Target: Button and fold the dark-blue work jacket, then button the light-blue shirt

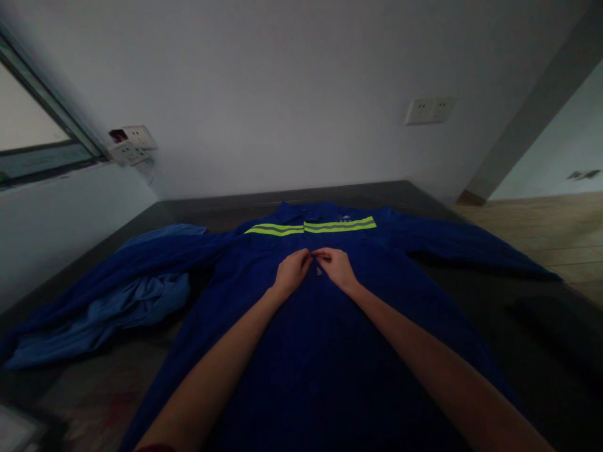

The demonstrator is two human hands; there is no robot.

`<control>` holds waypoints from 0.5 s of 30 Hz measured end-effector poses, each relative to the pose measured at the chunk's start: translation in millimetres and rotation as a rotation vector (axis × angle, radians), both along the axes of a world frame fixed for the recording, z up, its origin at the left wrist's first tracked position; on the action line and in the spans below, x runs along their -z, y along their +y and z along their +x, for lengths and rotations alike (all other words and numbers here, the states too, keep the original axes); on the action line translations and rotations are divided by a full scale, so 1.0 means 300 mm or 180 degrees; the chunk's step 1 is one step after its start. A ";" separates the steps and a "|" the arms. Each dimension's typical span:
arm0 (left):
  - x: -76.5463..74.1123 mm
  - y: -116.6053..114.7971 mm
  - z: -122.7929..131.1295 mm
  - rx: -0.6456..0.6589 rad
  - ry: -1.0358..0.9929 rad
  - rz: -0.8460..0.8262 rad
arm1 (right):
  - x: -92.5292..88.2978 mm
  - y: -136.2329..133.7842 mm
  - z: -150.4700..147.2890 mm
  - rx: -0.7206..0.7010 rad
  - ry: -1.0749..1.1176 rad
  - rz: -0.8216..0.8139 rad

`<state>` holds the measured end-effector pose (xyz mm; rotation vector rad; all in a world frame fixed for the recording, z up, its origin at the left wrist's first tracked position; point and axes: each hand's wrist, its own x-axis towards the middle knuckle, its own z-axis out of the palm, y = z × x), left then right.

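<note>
A dark blue work jacket (264,320) lies spread flat, its collar at the far side and its sleeves stretched out left and right. Yellow-green reflective strips (339,226) cross its chest. My left hand (293,269) and my right hand (335,265) meet at the front opening just below the strips. The fingers of both are pinched on the jacket's front edge, their tips almost touching. Whether a button sits between them is too small to tell. A small pale mark shows on the cloth beneath my right hand.
The dark table (211,213) stands against a white wall. A crumpled lighter blue garment (141,301) lies partly under the left sleeve. A dark flat object (556,326) is at the right. Sockets (429,110) are on the wall, and a power strip (128,152) hangs at the left.
</note>
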<state>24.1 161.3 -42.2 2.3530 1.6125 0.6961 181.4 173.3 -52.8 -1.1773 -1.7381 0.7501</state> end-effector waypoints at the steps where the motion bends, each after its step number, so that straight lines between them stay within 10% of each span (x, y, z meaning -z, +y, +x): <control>1: 0.005 0.006 -0.003 0.0019 -0.0127 -0.0027 | 0.001 0.005 0.005 -0.0035 0.0048 -0.0039; 15: 0.024 0.034 -0.017 0.0314 -0.0710 -0.0021 | 0.021 0.046 0.031 -0.0184 0.0753 -0.0878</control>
